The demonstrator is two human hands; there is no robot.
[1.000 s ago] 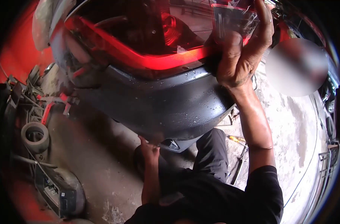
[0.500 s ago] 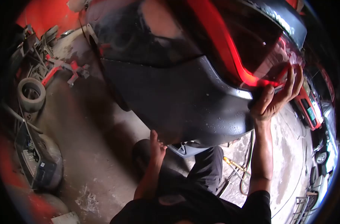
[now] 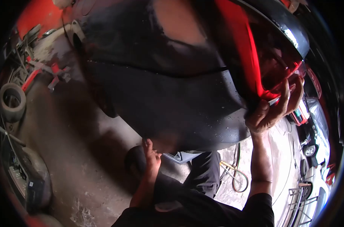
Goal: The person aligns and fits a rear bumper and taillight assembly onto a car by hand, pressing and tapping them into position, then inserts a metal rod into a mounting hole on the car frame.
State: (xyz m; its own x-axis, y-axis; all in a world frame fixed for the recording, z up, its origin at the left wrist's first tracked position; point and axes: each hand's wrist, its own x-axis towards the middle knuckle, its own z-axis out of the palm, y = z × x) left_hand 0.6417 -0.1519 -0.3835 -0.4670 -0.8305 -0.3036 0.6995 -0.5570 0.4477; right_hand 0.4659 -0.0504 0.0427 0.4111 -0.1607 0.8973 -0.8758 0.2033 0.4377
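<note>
A dark grey car bumper (image 3: 172,109), dotted with droplets, spans the middle of the view below the dark body panel (image 3: 122,38). A dark seam runs between the two. My right hand (image 3: 272,108) grips the bumper's right end just under the red tail light (image 3: 259,72), thumb on the near side and fingers bent around the far side. Low on the left, my left hand (image 3: 152,156) holds the bumper's bottom edge; some of its fingers are hidden. A reddish-brown patch (image 3: 179,22) marks the panel above.
Scrap parts (image 3: 24,64), a roll-shaped ring (image 3: 13,102) and a loose dark car part (image 3: 34,181) lie on the left. On the right floor sits a looped hose (image 3: 240,181). Parked cars (image 3: 312,151) line the far right. My legs (image 3: 204,172) are beneath the bumper.
The view has shifted, so the floor items sit further left. Both hands keep their places on the bumper, appearing slightly lower and further left.
</note>
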